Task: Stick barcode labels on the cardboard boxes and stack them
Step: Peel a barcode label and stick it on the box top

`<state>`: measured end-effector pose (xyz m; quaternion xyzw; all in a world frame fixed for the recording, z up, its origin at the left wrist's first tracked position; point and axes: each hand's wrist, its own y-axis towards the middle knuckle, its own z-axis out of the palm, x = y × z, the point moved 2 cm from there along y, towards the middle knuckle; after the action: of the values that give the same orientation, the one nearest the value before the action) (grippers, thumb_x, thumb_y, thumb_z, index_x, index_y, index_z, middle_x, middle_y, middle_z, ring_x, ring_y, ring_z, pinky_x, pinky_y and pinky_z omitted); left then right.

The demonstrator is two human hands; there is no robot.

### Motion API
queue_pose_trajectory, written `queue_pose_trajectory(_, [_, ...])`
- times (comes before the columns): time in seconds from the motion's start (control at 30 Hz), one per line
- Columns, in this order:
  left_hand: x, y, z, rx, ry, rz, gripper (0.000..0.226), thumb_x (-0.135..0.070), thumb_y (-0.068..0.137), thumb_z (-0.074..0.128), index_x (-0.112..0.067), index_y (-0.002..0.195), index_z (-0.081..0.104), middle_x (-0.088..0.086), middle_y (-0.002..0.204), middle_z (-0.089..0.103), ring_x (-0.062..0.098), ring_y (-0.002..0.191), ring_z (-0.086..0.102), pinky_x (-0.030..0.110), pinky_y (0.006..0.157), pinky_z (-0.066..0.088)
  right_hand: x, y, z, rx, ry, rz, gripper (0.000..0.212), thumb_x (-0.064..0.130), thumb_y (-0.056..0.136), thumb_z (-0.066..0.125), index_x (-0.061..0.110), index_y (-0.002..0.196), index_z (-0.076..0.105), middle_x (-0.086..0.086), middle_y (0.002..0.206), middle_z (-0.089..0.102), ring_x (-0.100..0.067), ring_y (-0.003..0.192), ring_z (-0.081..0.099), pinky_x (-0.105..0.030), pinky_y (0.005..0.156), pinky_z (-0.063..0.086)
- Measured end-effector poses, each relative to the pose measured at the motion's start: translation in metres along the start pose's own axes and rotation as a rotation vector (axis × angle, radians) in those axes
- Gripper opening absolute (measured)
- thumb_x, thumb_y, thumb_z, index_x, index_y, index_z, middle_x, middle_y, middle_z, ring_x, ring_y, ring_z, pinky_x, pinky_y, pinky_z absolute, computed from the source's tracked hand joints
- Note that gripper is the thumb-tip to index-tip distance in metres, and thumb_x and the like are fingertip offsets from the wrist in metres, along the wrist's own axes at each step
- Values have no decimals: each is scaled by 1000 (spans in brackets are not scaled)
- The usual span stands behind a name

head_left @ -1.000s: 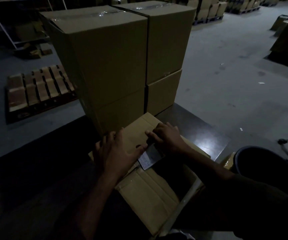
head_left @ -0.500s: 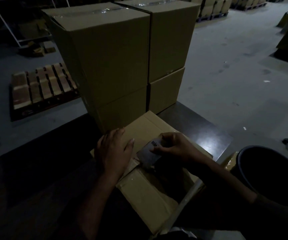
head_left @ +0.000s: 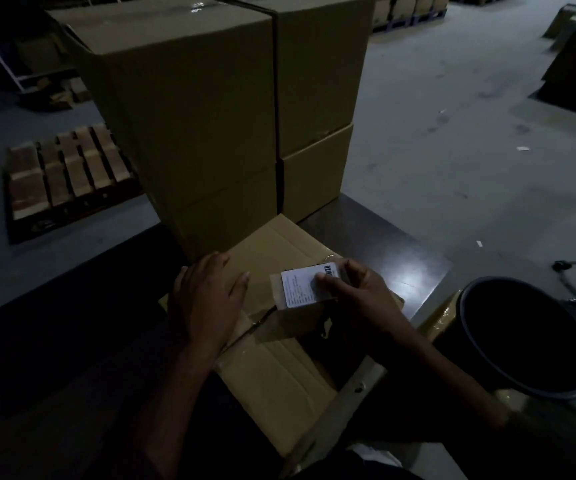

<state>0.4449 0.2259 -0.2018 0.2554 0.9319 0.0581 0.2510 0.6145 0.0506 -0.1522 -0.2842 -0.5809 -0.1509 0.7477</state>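
A cardboard box (head_left: 272, 372) lies on the dark table right in front of me. My left hand (head_left: 207, 299) rests flat on its top, fingers spread. My right hand (head_left: 356, 299) pinches a white barcode label (head_left: 305, 287) on its brownish backing, held just above the box with the printed side up. Behind it stand stacked cardboard boxes: a tall stack on the left (head_left: 189, 126) and another on the right (head_left: 317, 84) with a lower box (head_left: 314, 174) under it.
A dark round bin (head_left: 522, 337) sits at the right beside the table (head_left: 383, 244). A wooden pallet (head_left: 68, 171) lies on the grey floor at the left. More boxes stand far back and at the right edge.
My right hand lifted the label off the box top and turned it print side up. My left hand stayed flat on the box.
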Motion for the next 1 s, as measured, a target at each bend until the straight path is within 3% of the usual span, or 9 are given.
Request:
queue_pose_trajectory(0.13, [-17, 0, -6, 47, -12, -46, 51, -41, 99, 69, -12, 140, 61, 14, 148, 58, 35, 136, 53, 54, 121, 33, 0, -7, -21, -87, -14, -4, 22, 17, 93, 69, 10, 113, 65, -3, 104, 76, -18, 93, 75, -27, 67, 58])
queue_pose_trajectory(0.23, [-64, -12, -10, 57, -151, -53, 55, -41, 98, 69, -18, 147, 54, 8, 154, 50, 30, 138, 48, 49, 113, 41, 0, -12, -48, -168, 25, -11, 19, 15, 91, 72, 10, 109, 67, -4, 103, 76, -20, 93, 75, -31, 67, 59])
queue_pose_trajectory(0.33, [-131, -35, 3, 87, -233, 56, 52, -41, 101, 64, -28, 149, 49, 0, 152, 47, 21, 137, 45, 39, 103, 42, -2, -15, -90, -266, 56, -36, 16, 12, 90, 74, 6, 102, 65, -9, 96, 75, -23, 85, 74, -29, 61, 54])
queue_pose_trajectory(0.43, [-197, -57, 27, 108, -348, 176, 54, -35, 100, 65, -29, 150, 49, -3, 151, 47, 17, 136, 45, 34, 98, 43, -2, -23, -147, -355, 52, -37, 18, 6, 90, 72, 1, 106, 65, -9, 87, 72, -17, 71, 69, -26, 55, 53])
queue_pose_trajectory(0.57, [-275, -87, 69, 191, -396, 303, 54, -33, 99, 70, -23, 149, 52, 1, 146, 51, 22, 129, 53, 41, 100, 51, -12, -38, -237, -471, 26, 18, 15, 1, 92, 68, 2, 107, 69, -10, 81, 69, -10, 58, 64, -23, 51, 53])
queue_pose_trajectory(0.73, [-349, -124, 142, 378, -396, 348, 53, -38, 95, 72, -24, 143, 55, -1, 138, 54, 20, 126, 53, 39, 101, 49, -45, -54, -353, -624, -112, 137, 15, 0, 94, 62, 5, 106, 71, -6, 80, 71, -8, 58, 64, -17, 48, 48])
queue_pose_trajectory(0.9, [-387, -143, 207, 511, -364, 321, 54, -39, 93, 74, -25, 141, 54, -3, 136, 54, 19, 126, 54, 39, 103, 48, -62, -47, -425, -678, -129, 213, 23, 6, 90, 67, 8, 112, 70, -12, 90, 72, -21, 69, 64, -29, 58, 51])
queue_pose_trajectory(1.0, [-392, -153, 225, 544, -314, 311, 56, -40, 95, 72, -25, 145, 52, -1, 140, 53, 19, 130, 51, 38, 106, 47, -92, -38, -451, -638, -154, 366, 51, 34, 81, 82, -6, 111, 69, -17, 86, 70, -29, 72, 68, -43, 72, 58])
